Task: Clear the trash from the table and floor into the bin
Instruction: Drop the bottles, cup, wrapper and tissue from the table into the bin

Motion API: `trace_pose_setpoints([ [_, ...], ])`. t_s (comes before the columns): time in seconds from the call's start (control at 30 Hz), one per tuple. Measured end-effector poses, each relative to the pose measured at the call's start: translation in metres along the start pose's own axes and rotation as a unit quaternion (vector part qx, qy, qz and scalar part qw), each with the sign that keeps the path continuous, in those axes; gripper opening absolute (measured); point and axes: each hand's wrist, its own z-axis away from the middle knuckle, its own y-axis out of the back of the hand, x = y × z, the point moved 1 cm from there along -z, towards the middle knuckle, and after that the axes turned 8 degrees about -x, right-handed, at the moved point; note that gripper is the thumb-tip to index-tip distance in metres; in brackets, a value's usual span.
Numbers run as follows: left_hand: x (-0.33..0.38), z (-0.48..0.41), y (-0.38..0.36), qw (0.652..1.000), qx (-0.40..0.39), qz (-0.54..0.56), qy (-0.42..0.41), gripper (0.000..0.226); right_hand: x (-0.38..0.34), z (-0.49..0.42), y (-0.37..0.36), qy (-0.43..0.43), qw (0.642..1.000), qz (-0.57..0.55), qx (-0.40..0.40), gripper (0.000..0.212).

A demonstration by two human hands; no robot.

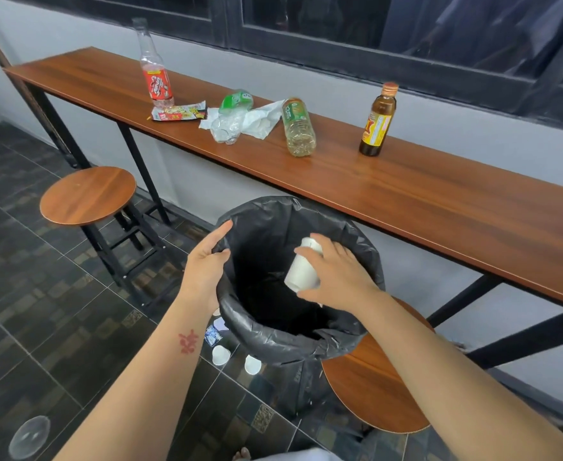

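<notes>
The bin (273,341), lined with a black bag, stands in front of the long wooden table (439,197). My left hand (207,264) grips the bin's left rim. My right hand (336,277) holds a white paper cup (301,271) over the bin's opening. On the table stand a clear bottle with a red label (155,69) and a brown glass bottle (378,123); a snack wrapper (178,112), a crushed green-label bottle (231,116), white crumpled paper (260,119) and a lying bottle (298,128) rest between them. Two white cups (220,355) (252,365) and a small blue wrapper (212,335) lie on the floor.
A round wooden stool (87,194) stands left of the bin, another stool (373,387) sits right behind the bin. A clear plastic lid (29,437) lies on the dark tiled floor at the lower left. A grey wall and dark window frame back the table.
</notes>
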Motion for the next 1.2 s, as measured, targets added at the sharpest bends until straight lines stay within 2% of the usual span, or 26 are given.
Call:
trace_pose_setpoints([
  [0.1,-0.001,-0.005,0.010,1.000,-0.011,-0.005,0.003,0.056,-0.003,-0.003,-0.011,-0.020,0.999,0.006,-0.030,0.087],
  [0.23,-0.001,-0.014,0.022,1.000,-0.019,-0.011,0.000,0.055,-0.013,-0.010,-0.011,-0.021,1.000,-0.004,0.002,0.084],
  [0.37,0.004,-0.022,0.028,0.999,-0.037,-0.005,-0.002,0.053,-0.023,-0.010,0.010,-0.032,0.995,-0.028,0.092,0.077],
  [0.47,0.003,-0.032,0.031,0.999,-0.043,-0.002,-0.002,0.054,-0.021,-0.011,0.036,-0.051,0.979,-0.061,0.189,0.068],
  [0.6,0.002,-0.042,0.028,0.999,-0.052,0.011,-0.002,0.053,0.005,-0.023,0.072,-0.112,0.930,-0.107,0.332,0.055],
  [0.7,0.002,-0.049,0.022,0.998,-0.053,0.031,0.002,0.054,0.038,-0.044,0.090,-0.180,0.894,-0.151,0.381,0.055],
  [0.8,0.004,-0.052,0.020,0.997,-0.053,0.045,0.010,0.054,0.062,-0.063,0.102,-0.229,0.874,-0.189,0.384,0.058],
  [0.97,-0.001,-0.072,0.015,0.998,-0.053,0.033,0.009,0.058,0.095,-0.097,0.113,-0.281,0.866,-0.230,0.344,0.068],
  [1.2,-0.010,-0.094,0.012,0.998,-0.052,0.025,0.001,0.060,0.122,-0.134,0.117,-0.287,0.857,-0.280,0.324,0.063],
])
